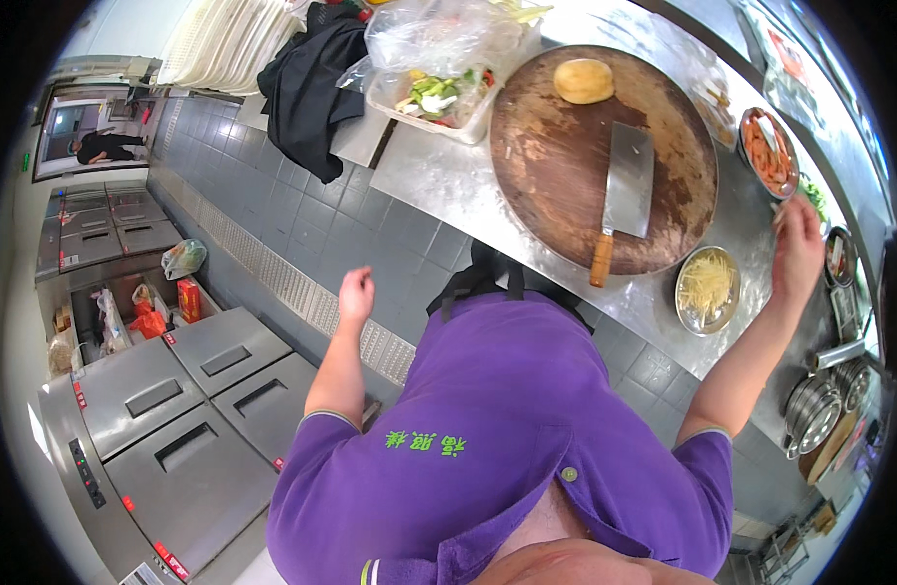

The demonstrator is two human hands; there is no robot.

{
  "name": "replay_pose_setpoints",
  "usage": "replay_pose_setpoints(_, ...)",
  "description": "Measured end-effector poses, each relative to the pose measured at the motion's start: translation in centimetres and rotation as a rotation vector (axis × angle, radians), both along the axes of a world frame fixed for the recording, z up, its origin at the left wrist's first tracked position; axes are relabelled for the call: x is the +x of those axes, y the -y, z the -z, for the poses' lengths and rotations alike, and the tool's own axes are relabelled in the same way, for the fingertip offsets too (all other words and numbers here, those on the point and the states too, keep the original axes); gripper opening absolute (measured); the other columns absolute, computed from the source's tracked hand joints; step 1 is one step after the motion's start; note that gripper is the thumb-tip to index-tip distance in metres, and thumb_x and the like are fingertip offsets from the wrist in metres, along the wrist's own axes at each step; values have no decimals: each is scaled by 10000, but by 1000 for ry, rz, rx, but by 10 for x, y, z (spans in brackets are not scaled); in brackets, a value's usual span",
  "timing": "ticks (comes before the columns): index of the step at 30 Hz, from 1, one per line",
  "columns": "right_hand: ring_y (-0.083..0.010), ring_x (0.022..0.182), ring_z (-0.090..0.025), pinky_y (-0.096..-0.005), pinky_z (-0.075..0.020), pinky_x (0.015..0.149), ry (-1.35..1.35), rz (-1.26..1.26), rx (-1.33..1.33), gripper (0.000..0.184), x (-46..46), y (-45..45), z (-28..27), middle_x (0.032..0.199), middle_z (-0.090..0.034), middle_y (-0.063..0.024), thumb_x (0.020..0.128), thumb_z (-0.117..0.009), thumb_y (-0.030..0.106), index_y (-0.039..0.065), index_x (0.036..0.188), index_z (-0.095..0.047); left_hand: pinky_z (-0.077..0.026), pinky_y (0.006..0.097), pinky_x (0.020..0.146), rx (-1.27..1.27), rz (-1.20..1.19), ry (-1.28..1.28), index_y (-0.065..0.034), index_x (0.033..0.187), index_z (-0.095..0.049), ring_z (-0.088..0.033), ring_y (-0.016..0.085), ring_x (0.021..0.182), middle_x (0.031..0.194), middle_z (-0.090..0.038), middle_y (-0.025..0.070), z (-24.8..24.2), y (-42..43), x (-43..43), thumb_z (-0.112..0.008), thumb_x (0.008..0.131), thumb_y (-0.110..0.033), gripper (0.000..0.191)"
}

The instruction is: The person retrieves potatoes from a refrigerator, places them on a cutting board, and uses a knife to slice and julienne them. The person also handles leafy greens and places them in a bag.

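Note:
My left hand [357, 294] hangs over the tiled floor, fingers loosely curled with nothing visible in them. On the right, my right hand [797, 227] is by the near rim of a metal dish of orange-red slices [769, 155]; its fingers are bent together, and whether they grip anything is unclear. A round wooden chopping block [551, 168] carries a peeled potato [583, 81] at its far side. Across the block lies a cleaver [630, 175], its wooden handle [601, 259] overhanging the near edge. Pale yellow shreds [706, 285] fill a metal bowl beside the block.
A plastic tub of cut vegetables [433, 99] under clear film stands left of the block. Black cloth [309, 88] drapes over the counter edge. Steel refrigerator doors [188, 453] line the left. Several stacked metal pans [812, 413] sit far right. Another person [108, 146] is in the distance.

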State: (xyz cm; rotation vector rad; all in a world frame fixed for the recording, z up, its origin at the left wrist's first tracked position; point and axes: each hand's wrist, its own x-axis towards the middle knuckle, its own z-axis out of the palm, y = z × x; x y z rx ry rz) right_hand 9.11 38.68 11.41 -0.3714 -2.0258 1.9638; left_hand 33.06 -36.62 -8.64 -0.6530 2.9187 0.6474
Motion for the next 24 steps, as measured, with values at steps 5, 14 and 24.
replay_pose_setpoints(5, -131, 912, -653, -252, -534, 812, -396, -58, -54, 201, -55, 243, -86, 1039, -713, -62, 961, -657, 21, 14, 1157, -702, -542, 380, 908, 129, 155, -378, -33, 1120, -722, -688, 303, 1023, 1085, -714, 152, -91, 3, -179, -608, 954, -121, 219)
replay_pose_setpoints(14, -354, 1129, -635, -437, -520, 949, -4, -532, 618, 352, -79, 405, 58, 1219, -683, -144, 937, -660, 284, 59, 1207, -690, -552, 439, 787, 52, 663, -575, -45, 1129, -717, -677, 330, 857, 990, -703, 143, -225, 9, -395, -620, 898, -87, 254)
replay_pose_setpoints(24, -425, 1064, -637, -473, -517, 934, 408, 18, 964, 560, 107, 248, 146, 1146, -658, -248, 866, -673, 125, 57, 1393, -498, -528, 433, 855, 375, 1112, -702, -86, 1064, -712, -664, 331, 969, 1030, -699, 112, -111, -166, -328, -681, 780, -51, 288)
